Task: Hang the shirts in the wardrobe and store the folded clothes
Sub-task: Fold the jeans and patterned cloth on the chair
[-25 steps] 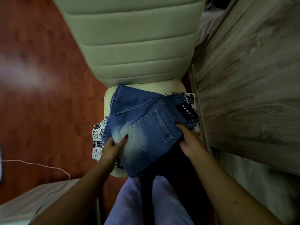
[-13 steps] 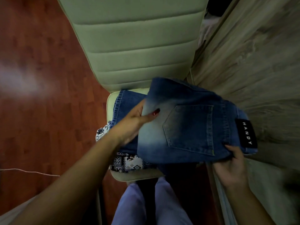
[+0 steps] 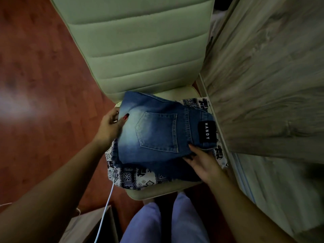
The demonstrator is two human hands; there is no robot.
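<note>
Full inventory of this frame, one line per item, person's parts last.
folded jeans: 1, blue denim with a faded patch, back pocket and a black HANDY label, on top of the pile on the chair seat
patterned cloth: 1, white with dark print, under the jeans
chair: 1, pale green, padded, centre
floor: red-brown wood, left
wardrobe panel: 1, grey wood grain, right
cable: 1, white, lower left
board: 1, pale, bottom left
left hand: gripping the jeans' left edge
right hand: at the jeans' lower right corner
legs: 2, in light purple trousers, bottom
</note>
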